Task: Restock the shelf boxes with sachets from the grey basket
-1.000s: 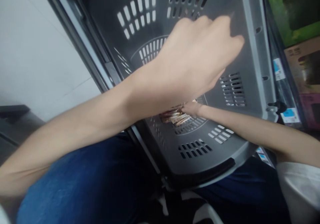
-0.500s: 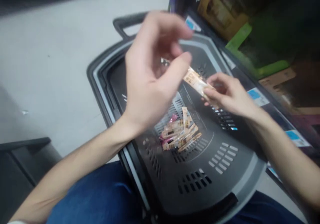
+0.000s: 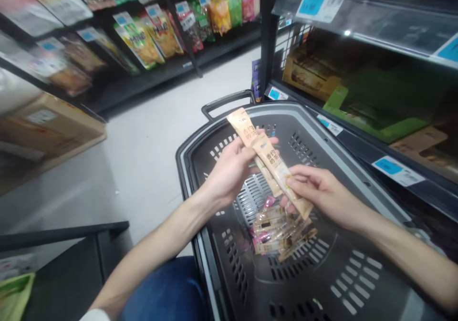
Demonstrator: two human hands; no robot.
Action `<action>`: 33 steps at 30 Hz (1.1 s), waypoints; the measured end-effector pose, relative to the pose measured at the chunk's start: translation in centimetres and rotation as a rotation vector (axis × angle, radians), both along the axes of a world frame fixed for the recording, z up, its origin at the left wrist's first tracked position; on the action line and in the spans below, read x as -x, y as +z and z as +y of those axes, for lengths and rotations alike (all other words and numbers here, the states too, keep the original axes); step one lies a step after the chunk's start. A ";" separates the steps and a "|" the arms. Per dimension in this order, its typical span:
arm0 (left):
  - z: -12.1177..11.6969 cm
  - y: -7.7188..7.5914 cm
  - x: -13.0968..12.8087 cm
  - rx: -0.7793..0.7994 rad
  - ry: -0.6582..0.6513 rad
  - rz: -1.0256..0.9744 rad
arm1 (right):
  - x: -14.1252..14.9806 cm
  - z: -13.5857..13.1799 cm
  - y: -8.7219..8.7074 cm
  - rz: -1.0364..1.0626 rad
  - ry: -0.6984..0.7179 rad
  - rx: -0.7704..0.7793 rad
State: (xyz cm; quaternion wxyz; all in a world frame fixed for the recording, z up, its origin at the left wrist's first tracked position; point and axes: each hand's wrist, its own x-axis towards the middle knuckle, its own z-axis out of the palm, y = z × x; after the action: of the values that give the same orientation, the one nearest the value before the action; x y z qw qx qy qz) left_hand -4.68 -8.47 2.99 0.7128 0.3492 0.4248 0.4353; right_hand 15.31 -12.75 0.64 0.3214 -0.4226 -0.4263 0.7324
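Observation:
Over a dark grey shopping basket I hold two slim beige snack packets, one crossing the other. My left hand is closed on the rear packet, thumb on top; its lower end runs down behind the front one. My right hand pinches the front packet near its lower end, while its upper end lies by my left thumb. On the slotted basket floor below sits a loose pile of similar packets, mostly beige with some pink ones.
A black shelf with price tags runs along the basket's right side. Bagged snacks hang on a rack across the pale floor. A cardboard box stands at left, a black frame below it.
My left hand has come down from its raised position and now holds a packet beside the right hand's one. The view has tilted up, showing the snack rack and more shelf.

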 end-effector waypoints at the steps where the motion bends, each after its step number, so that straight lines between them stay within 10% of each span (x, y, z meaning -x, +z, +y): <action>1: 0.0 -0.1 0.1 -0.026 0.007 0.024 | 0.0 0.0 -0.1 -0.012 -0.018 -0.018; 13: -0.7 -0.7 0.5 -0.132 -0.198 0.132 | 0.3 -0.2 -0.9 0.054 -0.334 0.016; 33: -0.8 -0.7 0.3 -0.141 -0.172 0.165 | 0.8 -0.8 -1.2 -0.004 -0.276 -0.028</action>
State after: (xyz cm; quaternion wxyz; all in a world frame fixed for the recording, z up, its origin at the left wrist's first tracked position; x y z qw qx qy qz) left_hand -5.01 -9.32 2.26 0.6840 0.4679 0.4188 0.3712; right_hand 14.49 -13.54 -0.59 0.4242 -0.4742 -0.3747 0.6744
